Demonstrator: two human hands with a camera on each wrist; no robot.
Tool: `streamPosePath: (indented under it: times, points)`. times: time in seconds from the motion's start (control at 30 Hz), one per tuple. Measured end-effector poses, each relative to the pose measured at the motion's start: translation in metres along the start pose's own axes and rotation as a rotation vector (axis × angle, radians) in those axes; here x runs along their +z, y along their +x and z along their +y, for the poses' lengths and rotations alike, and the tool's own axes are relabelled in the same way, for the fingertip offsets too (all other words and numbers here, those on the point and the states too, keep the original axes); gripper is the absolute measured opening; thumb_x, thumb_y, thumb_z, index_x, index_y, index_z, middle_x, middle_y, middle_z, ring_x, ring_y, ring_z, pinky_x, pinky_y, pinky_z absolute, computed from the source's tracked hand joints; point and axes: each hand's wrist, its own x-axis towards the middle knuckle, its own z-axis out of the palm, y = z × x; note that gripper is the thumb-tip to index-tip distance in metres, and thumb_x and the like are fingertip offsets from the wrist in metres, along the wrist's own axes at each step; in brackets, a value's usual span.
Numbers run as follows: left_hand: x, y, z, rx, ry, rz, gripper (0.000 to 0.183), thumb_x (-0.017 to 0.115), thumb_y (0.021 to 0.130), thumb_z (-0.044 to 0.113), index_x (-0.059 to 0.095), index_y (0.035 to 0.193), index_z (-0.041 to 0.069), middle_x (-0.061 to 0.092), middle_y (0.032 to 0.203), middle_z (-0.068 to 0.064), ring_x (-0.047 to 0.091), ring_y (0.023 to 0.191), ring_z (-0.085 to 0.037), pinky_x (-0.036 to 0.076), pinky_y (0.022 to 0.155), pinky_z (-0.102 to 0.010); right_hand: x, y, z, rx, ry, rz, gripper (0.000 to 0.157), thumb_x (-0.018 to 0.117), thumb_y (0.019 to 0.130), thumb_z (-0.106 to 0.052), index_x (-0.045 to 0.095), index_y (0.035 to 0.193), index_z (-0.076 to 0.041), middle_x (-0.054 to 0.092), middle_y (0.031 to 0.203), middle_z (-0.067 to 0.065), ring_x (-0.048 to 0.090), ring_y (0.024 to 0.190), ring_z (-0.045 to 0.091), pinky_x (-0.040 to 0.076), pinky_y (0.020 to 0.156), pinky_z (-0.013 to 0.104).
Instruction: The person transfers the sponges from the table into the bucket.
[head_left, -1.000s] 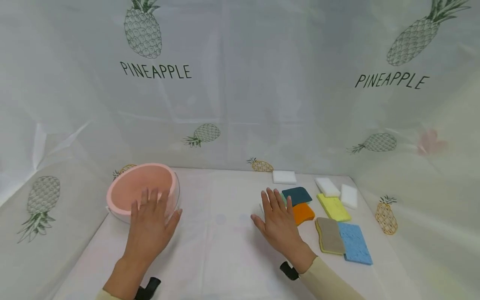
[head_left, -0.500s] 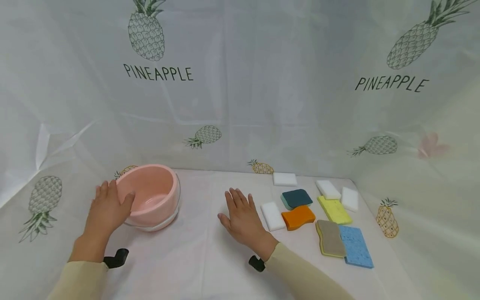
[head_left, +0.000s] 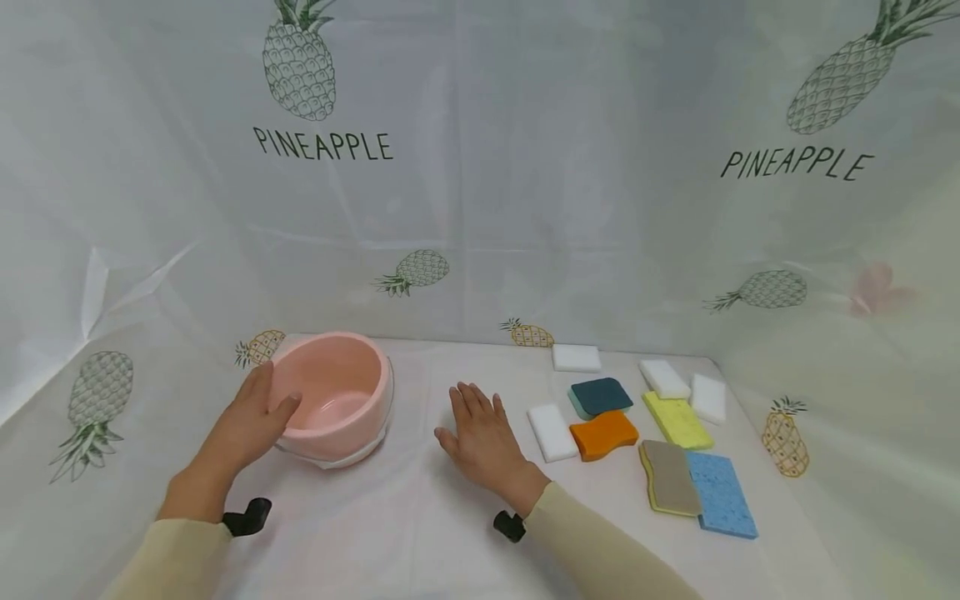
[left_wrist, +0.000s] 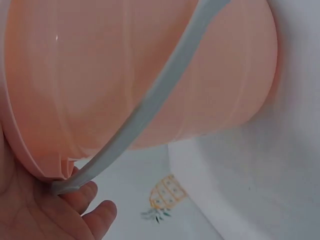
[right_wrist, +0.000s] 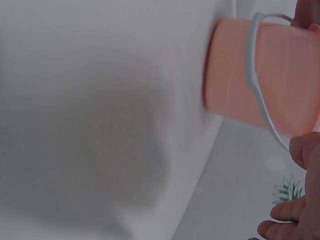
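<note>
Foreground: the white-covered surface [head_left: 390, 533], crossed from either side by the left sleeve [head_left: 168, 558] and the right sleeve [head_left: 600, 542], both beige; a black device is worn at each wrist.

Next: the right hand [head_left: 483, 437], palm turned down, fingers straight and laid close together, thumb set apart; nothing is held.

Beside it, to the left and well apart: the pink bucket [head_left: 330, 396], stood upright. Its left side is met by the left hand [head_left: 247, 421]; the rim is held between thumb and fingers, the thumb laid over the inner side, the fingers outside, near the hinge of the pale handle [left_wrist: 145, 107]. The handle is hung down along the outer wall.

To the right of the right hand: a blue sponge [head_left: 723, 496], its edge overlapped by a tan sponge [head_left: 669, 479]; an orange sponge [head_left: 603, 435], touched or nearly touched by a white block [head_left: 552, 432].

Further: a yellow sponge [head_left: 678, 421]; a dark green sponge [head_left: 602, 397]; three further white blocks [head_left: 576, 358].

Farthest: a pineapple-printed curtain [head_left: 525, 208].
</note>
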Motion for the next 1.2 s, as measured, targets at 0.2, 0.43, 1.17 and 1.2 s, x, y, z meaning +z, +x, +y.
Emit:
streamPosePath:
  times: [0.2, 0.43, 1.17, 1.2]
  points:
    - [0.018, -0.001, 0.025, 0.083, 0.022, -0.026, 0.090, 0.036, 0.100, 0.057, -0.003, 0.155, -0.002, 0.003, 0.161, -0.027, 0.013, 0.146, -0.050, 0.020, 0.112, -0.068, -0.008, 0.001, 0.017, 0.039, -0.007, 0.068, 0.069, 0.038, 0.101, -0.053, 0.033, 0.152, -0.006, 0.034, 0.158, 0.011, 0.030, 0.147, 0.029, 0.027, 0.117, 0.058]
    - [0.037, -0.007, 0.054, 0.141, 0.060, -0.045, 0.090, 0.039, 0.098, 0.060, 0.002, 0.157, 0.002, 0.005, 0.163, -0.023, 0.006, 0.150, -0.043, 0.021, 0.114, -0.066, -0.031, -0.004, 0.036, 0.103, 0.006, 0.132, 0.070, 0.042, 0.100, -0.052, 0.035, 0.151, -0.005, 0.034, 0.157, 0.012, 0.032, 0.145, 0.031, 0.025, 0.117, 0.059]
    - [0.092, -0.014, 0.143, 0.368, 0.098, -0.049, 0.078, 0.045, 0.099, 0.049, 0.018, 0.155, 0.002, 0.019, 0.162, -0.015, 0.010, 0.152, -0.033, 0.014, 0.122, -0.054, -0.076, -0.039, 0.051, 0.128, 0.183, 0.122, 0.055, 0.042, 0.103, -0.043, 0.048, 0.144, -0.007, 0.051, 0.146, 0.011, 0.040, 0.141, 0.031, 0.022, 0.118, 0.059]
    - [0.094, -0.014, 0.146, 0.380, 0.106, -0.049, 0.078, 0.045, 0.099, 0.049, 0.019, 0.155, 0.001, 0.020, 0.162, -0.016, 0.010, 0.152, -0.034, 0.015, 0.122, -0.055, -0.076, -0.041, 0.051, 0.127, 0.194, 0.111, 0.054, 0.043, 0.103, -0.042, 0.047, 0.145, -0.007, 0.051, 0.146, 0.011, 0.041, 0.141, 0.031, 0.022, 0.118, 0.060]
